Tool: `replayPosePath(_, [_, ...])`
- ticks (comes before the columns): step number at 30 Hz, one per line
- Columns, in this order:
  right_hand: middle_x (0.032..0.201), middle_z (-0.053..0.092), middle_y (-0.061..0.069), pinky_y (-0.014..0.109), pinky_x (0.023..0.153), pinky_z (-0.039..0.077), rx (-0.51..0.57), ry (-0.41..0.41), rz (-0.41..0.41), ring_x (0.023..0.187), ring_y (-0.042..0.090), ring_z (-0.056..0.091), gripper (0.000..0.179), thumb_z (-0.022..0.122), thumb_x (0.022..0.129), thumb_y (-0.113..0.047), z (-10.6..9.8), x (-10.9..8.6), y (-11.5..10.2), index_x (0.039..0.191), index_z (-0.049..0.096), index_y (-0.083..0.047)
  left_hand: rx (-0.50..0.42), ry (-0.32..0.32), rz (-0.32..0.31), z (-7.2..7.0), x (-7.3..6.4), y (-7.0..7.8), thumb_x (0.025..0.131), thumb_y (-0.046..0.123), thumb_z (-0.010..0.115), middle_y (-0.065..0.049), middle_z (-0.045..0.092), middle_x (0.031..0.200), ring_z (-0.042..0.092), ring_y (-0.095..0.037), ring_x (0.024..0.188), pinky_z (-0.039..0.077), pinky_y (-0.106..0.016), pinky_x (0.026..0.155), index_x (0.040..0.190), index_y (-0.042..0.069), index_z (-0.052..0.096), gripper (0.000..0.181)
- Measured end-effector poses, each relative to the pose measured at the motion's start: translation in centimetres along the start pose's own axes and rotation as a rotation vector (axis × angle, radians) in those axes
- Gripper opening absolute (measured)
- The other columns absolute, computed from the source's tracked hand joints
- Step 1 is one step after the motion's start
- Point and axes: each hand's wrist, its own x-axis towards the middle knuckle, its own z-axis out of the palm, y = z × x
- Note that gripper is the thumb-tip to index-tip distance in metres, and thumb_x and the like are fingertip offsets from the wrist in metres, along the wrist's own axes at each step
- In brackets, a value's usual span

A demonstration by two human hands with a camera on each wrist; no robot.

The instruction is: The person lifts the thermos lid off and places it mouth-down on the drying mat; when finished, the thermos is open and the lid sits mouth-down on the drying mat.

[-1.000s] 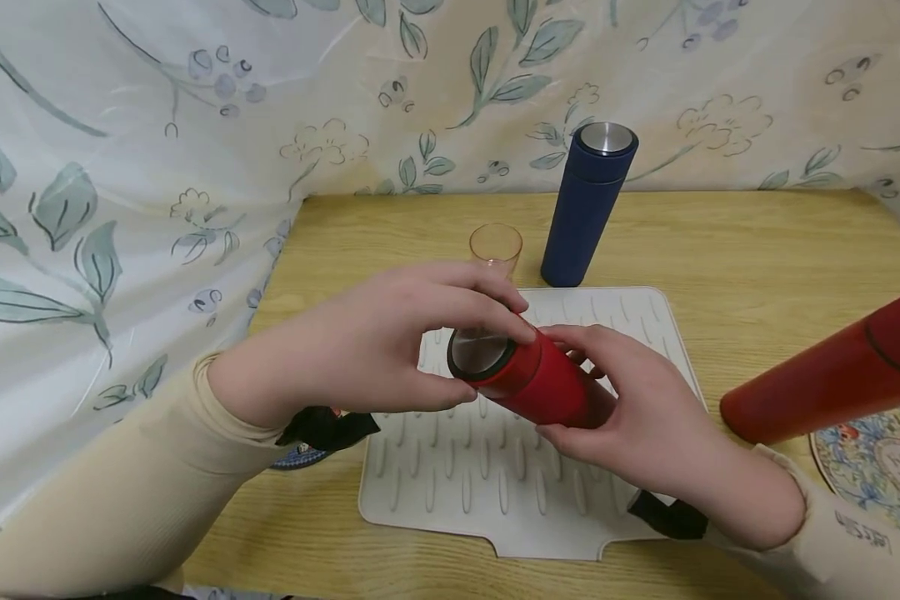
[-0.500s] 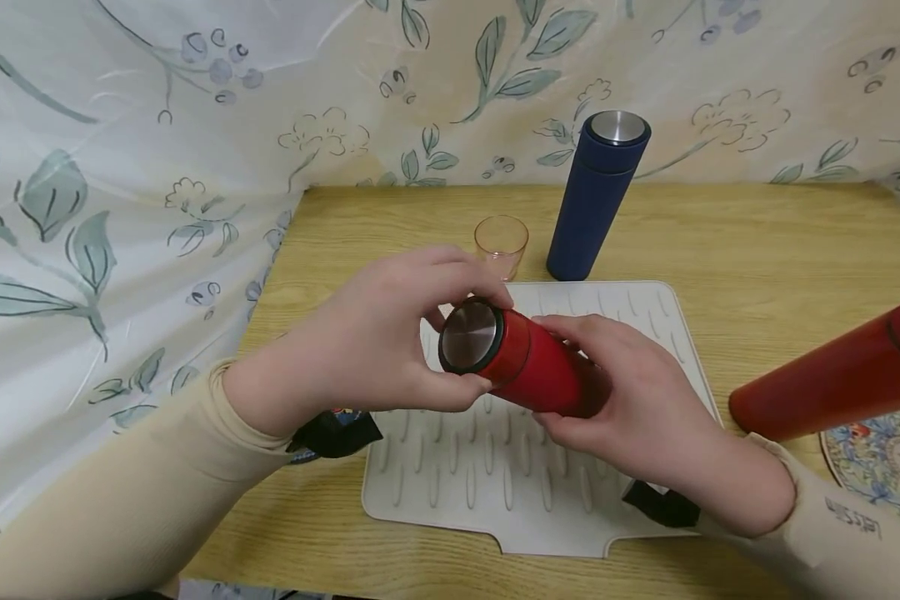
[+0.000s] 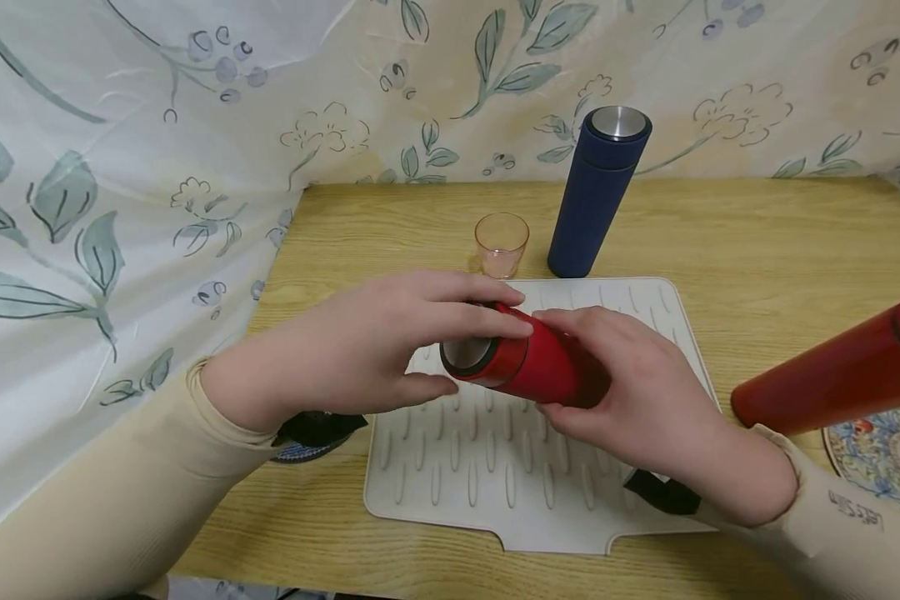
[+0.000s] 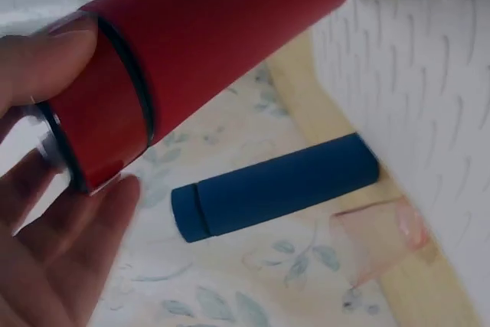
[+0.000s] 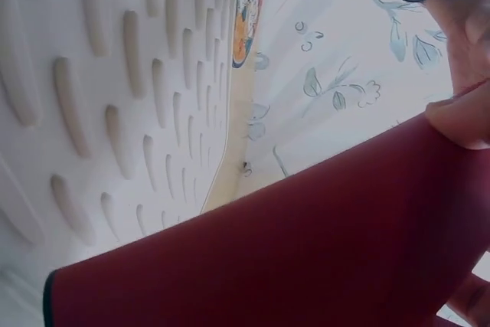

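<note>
A red thermos flask with a steel-topped lid is tilted above the white mat. My right hand grips its body, fingers over the far side and thumb below. My left hand lies at the lid, its fingers stretched across the upper side; the thumb stands apart from it in the head view. In the left wrist view, a dark ring marks the seam between lid and body, and the thumb overlaps the lid. The right wrist view shows the flask's body close up.
A white ridged mat lies on the wooden table. Behind it stand a navy flask and a clear orange-tinted glass. Another red flask and a patterned round plate are at the right.
Half a second ago my left thumb and fingers gripped the lid; now the fingers lie straighter over it and the thumb is off. My right hand keeps its grip on the thermos flask.
</note>
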Motion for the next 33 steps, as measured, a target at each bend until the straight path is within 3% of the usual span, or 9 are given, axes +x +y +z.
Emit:
replayPosePath(2, [0.13, 0.075, 0.002, 0.05, 0.083, 0.066, 0.005, -0.01, 0.001, 0.112, 0.022, 0.07, 0.092, 0.106, 0.067, -0.015, -0.1, 0.0, 0.1, 0.149, 0.065, -0.016, -0.003, 0.007, 0.033, 0.1, -0.1, -0.2, 0.087, 0.007, 0.092, -0.009, 0.066, 0.152, 0.066, -0.024, 0.138, 0.06, -0.039, 0.109, 0.143, 0.014, 0.071, 0.06])
replayPosePath(5, [0.129, 0.075, 0.001, 0.049, 0.084, 0.066, 0.016, -0.021, 0.006, 0.112, 0.021, 0.07, 0.09, 0.105, 0.068, -0.015, 0.0, 0.0, 0.0, 0.149, 0.066, -0.017, -0.047, 0.032, -0.019, 0.2, -0.1, -0.1, 0.086, 0.007, 0.092, -0.006, 0.071, 0.143, 0.069, -0.017, 0.124, 0.063, -0.032, 0.098, 0.14, 0.014, 0.073, 0.057])
replayPosePath(9, [0.129, 0.075, 0.001, 0.051, 0.085, 0.065, 0.027, -0.024, 0.014, 0.113, 0.023, 0.07, 0.089, 0.104, 0.069, -0.015, 0.1, 0.0, -0.1, 0.149, 0.066, -0.017, -0.065, 0.067, -0.171, 0.4, 0.1, 0.5, 0.082, 0.024, 0.099, 0.002, 0.075, 0.125, 0.067, -0.007, 0.101, 0.062, -0.025, 0.08, 0.135, 0.012, 0.073, 0.061])
replayPosePath(15, [0.129, 0.074, 0.002, 0.05, 0.084, 0.066, 0.01, -0.026, 0.012, 0.112, 0.022, 0.07, 0.089, 0.105, 0.067, -0.015, 0.2, 0.0, 0.1, 0.148, 0.066, -0.016, 0.112, 0.055, -0.399, 0.8, 0.4, 1.4, 0.085, 0.061, 0.089, 0.008, 0.075, 0.1, 0.065, -0.008, 0.081, 0.058, -0.031, 0.07, 0.123, 0.017, 0.072, 0.06])
replayPosePath(17, [0.128, 0.075, 0.002, 0.05, 0.084, 0.066, 0.006, -0.024, 0.007, 0.112, 0.022, 0.07, 0.089, 0.105, 0.068, -0.016, 0.2, -0.1, 0.2, 0.148, 0.066, -0.016, 0.127, 0.027, -0.369, 0.8, 0.4, 1.3, 0.084, 0.065, 0.09, 0.005, 0.077, 0.116, 0.071, -0.011, 0.096, 0.062, -0.035, 0.082, 0.134, 0.017, 0.071, 0.072])
replayPosePath(21, [0.129, 0.075, 0.003, 0.05, 0.084, 0.066, -0.005, -0.012, -0.009, 0.111, 0.023, 0.071, 0.089, 0.105, 0.067, -0.016, 0.2, -0.1, 0.6, 0.147, 0.066, -0.015, 0.097, -0.004, -0.088, 0.6, -0.2, 0.7, 0.085, 0.037, 0.098, -0.007, 0.059, 0.164, 0.056, -0.025, 0.152, 0.051, -0.044, 0.121, 0.156, 0.015, 0.062, 0.082])
replayPosePath(24, [0.13, 0.075, 0.004, 0.049, 0.082, 0.067, -0.004, -0.011, -0.015, 0.111, 0.023, 0.071, 0.092, 0.106, 0.066, -0.015, 0.2, -0.1, 0.9, 0.148, 0.065, -0.014, 0.077, -0.001, 0.072, 0.6, -0.5, 0.4, 0.088, 0.008, 0.093, -0.012, 0.055, 0.167, 0.049, -0.029, 0.159, 0.046, -0.046, 0.126, 0.153, 0.013, 0.065, 0.071])
replayPosePath(28, [0.129, 0.075, 0.004, 0.049, 0.083, 0.067, -0.002, -0.015, -0.005, 0.111, 0.023, 0.071, 0.091, 0.106, 0.066, -0.016, 0.2, -0.1, 0.9, 0.148, 0.066, -0.013, 0.053, 0.026, 0.032, 0.8, -0.5, 0.2, 0.092, 0.008, 0.09, -0.012, 0.065, 0.156, 0.063, -0.025, 0.145, 0.057, -0.041, 0.115, 0.147, 0.012, 0.07, 0.059])
replayPosePath(33, [0.126, 0.075, 0.004, 0.051, 0.084, 0.067, 0.002, -0.035, 0.008, 0.112, 0.023, 0.07, 0.089, 0.106, 0.067, -0.017, 0.3, -0.2, 0.7, 0.147, 0.067, -0.015, 0.014, 0.057, -0.158, 0.9, -0.4, 0.5, 0.09, 0.031, 0.094, -0.002, 0.076, 0.131, 0.071, -0.012, 0.11, 0.063, -0.033, 0.091, 0.142, 0.011, 0.072, 0.059])
